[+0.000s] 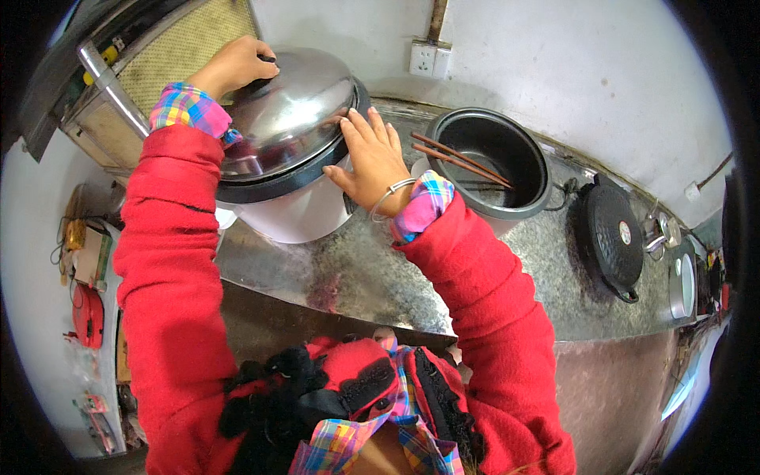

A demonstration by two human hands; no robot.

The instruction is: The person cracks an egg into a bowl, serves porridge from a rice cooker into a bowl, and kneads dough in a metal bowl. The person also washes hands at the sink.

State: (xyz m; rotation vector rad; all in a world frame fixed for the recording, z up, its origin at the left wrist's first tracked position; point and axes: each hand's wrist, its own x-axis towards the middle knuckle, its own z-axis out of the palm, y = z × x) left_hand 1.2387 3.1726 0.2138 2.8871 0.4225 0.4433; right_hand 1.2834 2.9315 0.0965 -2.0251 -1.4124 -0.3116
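Note:
A large white rice cooker [293, 212] with a dark rim stands on the counter in front of me. Its shiny domed metal lid [305, 107] rests on top, a little tilted. My left hand [237, 66] is closed around the lid's black knob [257, 85]. Against the cooker's right side, by the rim, my right hand [374, 162] lies with its fingers spread, holding nothing. Just right of that hand is a deep dark pot [491, 131], uncovered, with a pair of brown chopsticks [463, 162] leaning across its inside.
The grey stone counter [356, 277] curves along the wall. Toward its right end are a black lidded pan [616, 237] and a round metal container [681, 286]. A white wall socket [430, 59] is behind the pots. A framed mesh panel [186, 51] stands at far left.

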